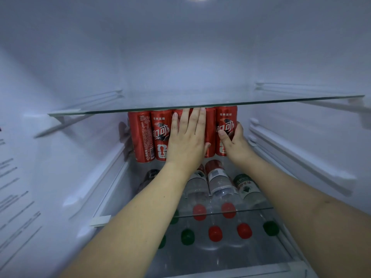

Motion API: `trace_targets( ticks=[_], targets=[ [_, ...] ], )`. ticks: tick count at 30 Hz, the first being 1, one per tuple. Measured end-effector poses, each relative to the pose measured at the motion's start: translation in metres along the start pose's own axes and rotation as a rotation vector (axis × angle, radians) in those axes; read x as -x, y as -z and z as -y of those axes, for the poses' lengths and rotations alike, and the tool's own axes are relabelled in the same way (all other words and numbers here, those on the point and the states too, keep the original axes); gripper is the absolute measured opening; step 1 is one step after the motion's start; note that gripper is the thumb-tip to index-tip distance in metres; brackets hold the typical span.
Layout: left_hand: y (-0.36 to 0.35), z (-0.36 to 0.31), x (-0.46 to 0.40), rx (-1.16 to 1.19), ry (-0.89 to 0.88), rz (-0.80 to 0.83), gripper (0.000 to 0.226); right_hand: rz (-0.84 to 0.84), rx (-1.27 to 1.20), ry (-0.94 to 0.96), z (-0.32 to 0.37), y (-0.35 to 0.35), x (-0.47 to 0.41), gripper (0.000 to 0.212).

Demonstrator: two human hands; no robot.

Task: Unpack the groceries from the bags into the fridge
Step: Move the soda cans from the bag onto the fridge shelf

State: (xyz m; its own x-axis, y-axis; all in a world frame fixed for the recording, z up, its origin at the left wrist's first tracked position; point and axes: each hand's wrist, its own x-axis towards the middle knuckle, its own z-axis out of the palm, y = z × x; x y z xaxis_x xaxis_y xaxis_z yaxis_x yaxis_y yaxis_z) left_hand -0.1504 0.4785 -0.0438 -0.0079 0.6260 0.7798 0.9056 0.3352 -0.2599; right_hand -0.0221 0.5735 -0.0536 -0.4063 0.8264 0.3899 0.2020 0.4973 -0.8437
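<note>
A row of red cola cans stands upright at the back of the fridge's middle glass shelf. My left hand lies flat, fingers together, against the fronts of the middle cans. My right hand wraps around the rightmost can, thumb on its front and fingers round its right side. Both forearms reach in over the shelf.
The upper glass shelf hangs just above the can tops and is bare. Clear water bottles with red and green caps lie on the shelves beneath my arms. White fridge walls with shelf rails close in on both sides.
</note>
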Motion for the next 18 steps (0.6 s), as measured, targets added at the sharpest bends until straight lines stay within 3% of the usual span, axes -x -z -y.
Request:
trace_targets(
  ticks=[18],
  targets=[
    [0.003,0.006,0.000,0.004,-0.024,0.067,0.093,-0.008,-0.015,-0.066,0.010,0.006,0.010,0.066]
  ],
)
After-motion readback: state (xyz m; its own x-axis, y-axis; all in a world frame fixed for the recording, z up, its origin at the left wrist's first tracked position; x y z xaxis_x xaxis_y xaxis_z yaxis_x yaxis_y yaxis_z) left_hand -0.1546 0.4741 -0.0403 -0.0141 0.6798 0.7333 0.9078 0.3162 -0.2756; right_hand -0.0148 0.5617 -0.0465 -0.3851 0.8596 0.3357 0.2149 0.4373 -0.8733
